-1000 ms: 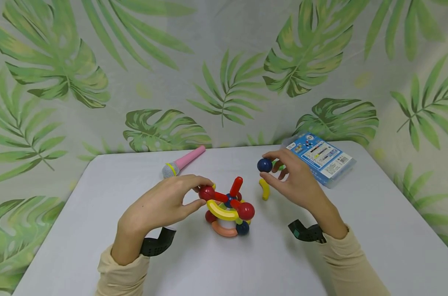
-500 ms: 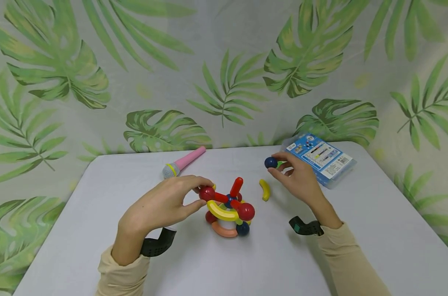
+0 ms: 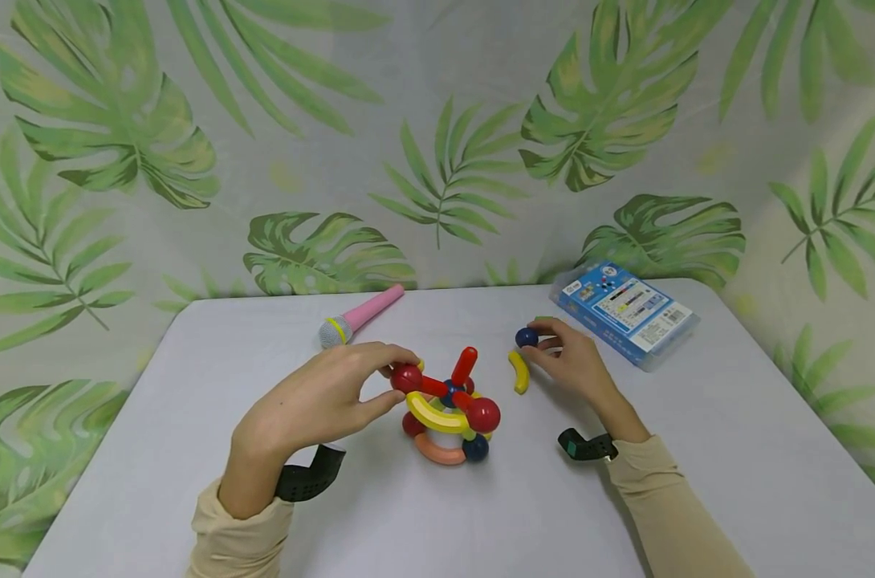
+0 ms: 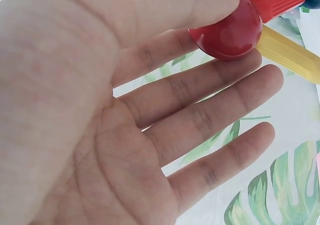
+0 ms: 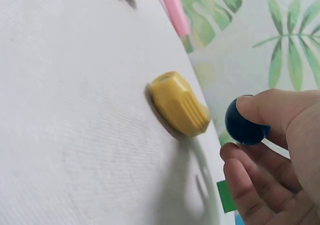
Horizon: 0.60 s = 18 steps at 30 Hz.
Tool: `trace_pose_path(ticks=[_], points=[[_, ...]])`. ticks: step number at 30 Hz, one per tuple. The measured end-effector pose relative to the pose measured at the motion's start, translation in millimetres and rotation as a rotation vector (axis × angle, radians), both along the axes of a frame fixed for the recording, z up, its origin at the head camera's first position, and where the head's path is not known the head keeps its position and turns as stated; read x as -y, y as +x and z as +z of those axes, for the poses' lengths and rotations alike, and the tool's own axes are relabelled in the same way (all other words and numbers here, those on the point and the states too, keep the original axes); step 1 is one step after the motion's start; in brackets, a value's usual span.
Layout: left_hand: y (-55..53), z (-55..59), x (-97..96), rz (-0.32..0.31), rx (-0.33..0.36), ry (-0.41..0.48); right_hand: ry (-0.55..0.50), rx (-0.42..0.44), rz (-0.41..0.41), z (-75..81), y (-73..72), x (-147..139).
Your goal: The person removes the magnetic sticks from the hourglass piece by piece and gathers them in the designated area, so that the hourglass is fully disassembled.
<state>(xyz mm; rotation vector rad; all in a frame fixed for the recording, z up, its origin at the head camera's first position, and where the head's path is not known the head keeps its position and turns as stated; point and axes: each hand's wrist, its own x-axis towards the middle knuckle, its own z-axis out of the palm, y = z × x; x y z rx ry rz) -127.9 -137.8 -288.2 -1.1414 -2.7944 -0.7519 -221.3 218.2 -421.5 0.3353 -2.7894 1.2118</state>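
Observation:
A built figure of magnetic balls and rods stands mid-table, with red rods on top and a curved yellow rod at its side. My left hand pinches the red ball at the figure's left between thumb and fingers. To the right, my right hand holds a dark blue ball by the thumb and fingertips, low over the table. Close by it, a loose curved yellow rod lies on the cloth. A green piece is partly hidden behind the right hand.
Toward the back left lies a pink toy microphone. A clear plastic case with a blue printed card is at the back right, beyond the right hand. A leaf-patterned cloth hangs behind the white table.
My right hand has carried the blue ball slightly right and away from the figure, then lowered it near the loose yellow rod. The left hand stays at the red ball.

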Motion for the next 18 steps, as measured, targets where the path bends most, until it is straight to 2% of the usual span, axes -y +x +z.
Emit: trace_pose_path(ticks=[6,12,15,18], points=[[0.1,0.6,-0.3,0.0,0.001,0.0,-0.014,0.005,0.039,0.5,1.9,7.2],[-0.1,0.1,-0.1,0.003,0.004,0.003,0.019,0.014,0.093,15.0,10.9,7.5],[-0.5,-0.3,0.2,0.0,0.005,0.003,0.036,-0.012,0.144,22.8,17.7,6.4],[-1.3,0.0,0.7,-0.003,0.01,0.003,0.027,-0.042,0.178,23.3,20.7,5.6]])
